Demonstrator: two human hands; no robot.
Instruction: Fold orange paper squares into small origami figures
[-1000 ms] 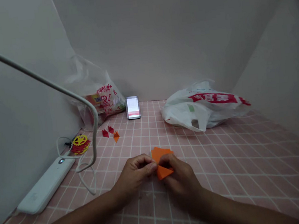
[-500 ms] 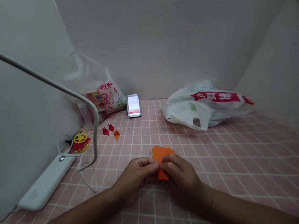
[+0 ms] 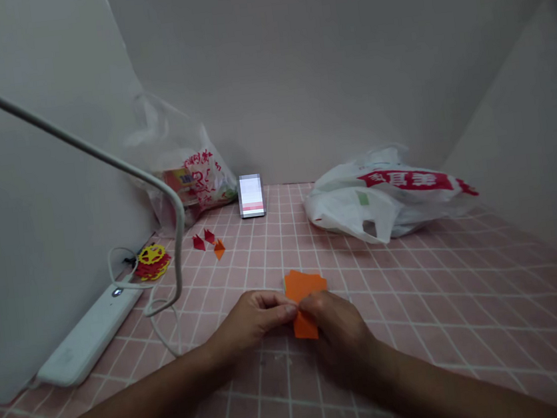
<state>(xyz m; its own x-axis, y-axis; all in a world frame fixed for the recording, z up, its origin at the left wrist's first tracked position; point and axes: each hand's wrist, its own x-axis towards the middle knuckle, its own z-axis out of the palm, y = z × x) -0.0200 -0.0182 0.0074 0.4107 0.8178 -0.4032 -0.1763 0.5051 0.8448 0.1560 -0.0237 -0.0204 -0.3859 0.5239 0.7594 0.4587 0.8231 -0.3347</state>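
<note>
My left hand [image 3: 263, 318] pinches the left side of a small piece of orange paper [image 3: 305, 327] between thumb and fingertips. From the other side my right hand [image 3: 339, 323] grips the same piece, fingers curled and touching its upper part. Just beyond the fingertips lies more orange paper [image 3: 304, 285] with uneven edges. Whether it is joined to the held piece or a separate stack, I cannot tell. Farther off to the left sit two small red folded papers [image 3: 198, 243] and one orange folded paper [image 3: 219, 248].
A white power strip [image 3: 89, 338] runs along the left wall, near yellow and red cutouts [image 3: 152, 258]. A cable [image 3: 181, 247] arches over the left side. Behind stand a filled plastic bag [image 3: 199, 178], a phone [image 3: 251, 196] and a white bag [image 3: 349, 207] on the pink tiled-pattern surface [image 3: 447, 324].
My right fingers have shifted slightly on the orange paper, and its lower end now shows wider and squarer. The view has moved a little.
</note>
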